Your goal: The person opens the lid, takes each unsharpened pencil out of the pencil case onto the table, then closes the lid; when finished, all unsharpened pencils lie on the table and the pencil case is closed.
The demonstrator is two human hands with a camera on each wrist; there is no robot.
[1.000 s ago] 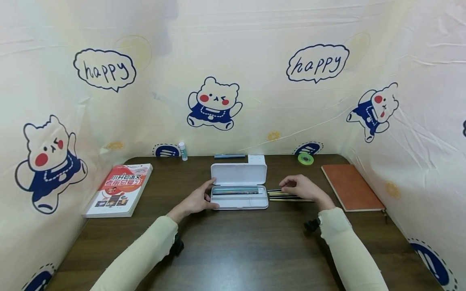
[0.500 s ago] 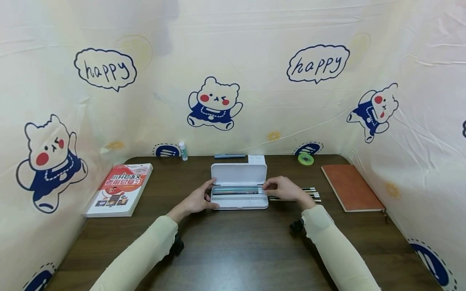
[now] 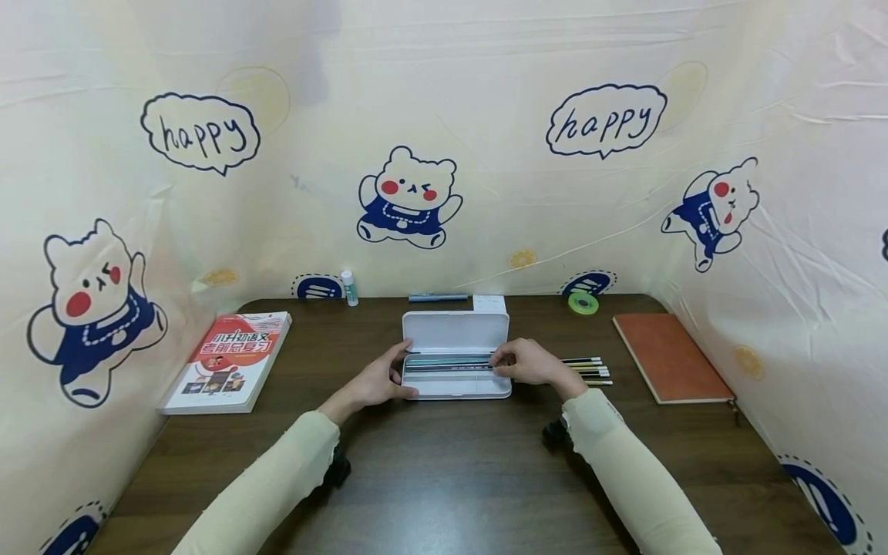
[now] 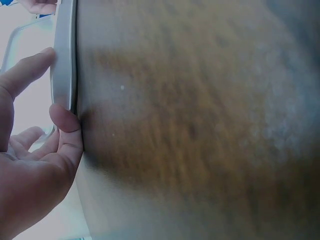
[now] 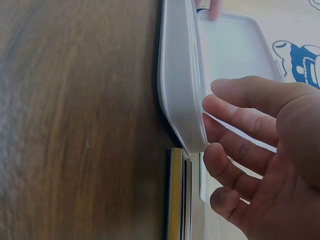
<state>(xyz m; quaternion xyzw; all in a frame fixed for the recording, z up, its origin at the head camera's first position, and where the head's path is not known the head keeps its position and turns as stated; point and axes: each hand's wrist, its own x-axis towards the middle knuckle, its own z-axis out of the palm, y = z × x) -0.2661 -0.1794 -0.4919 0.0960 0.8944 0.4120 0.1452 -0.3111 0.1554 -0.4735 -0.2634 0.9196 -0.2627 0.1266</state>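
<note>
A white pencil case (image 3: 455, 389) lies open on the table, its lid (image 3: 455, 331) tipped back. Several slim pencils (image 3: 444, 366) lie lengthwise inside it. My left hand (image 3: 378, 378) grips the case's left end, thumb along the front wall and fingers at the back. Over the right end is my right hand (image 3: 530, 362), its thumb and index fingertips close together at the pencils' right ends. In the right wrist view those fingertips are right at the rim of the case (image 5: 182, 75); I cannot tell whether they pinch a pencil. The other fingers curl loosely outside the end.
Several more pencils (image 3: 590, 371) lie on the table right of the case, partly under my right hand. A book (image 3: 229, 362) is at the left, a brown notebook (image 3: 669, 358) at the right. Along the back stand a glue stick (image 3: 349, 288), a blue pen (image 3: 438, 297) and green tape (image 3: 583, 303).
My right hand has moved left from above the loose pencils to the right end of the case, uncovering the loose pencils' right ends. My left hand and the case have stayed put.
</note>
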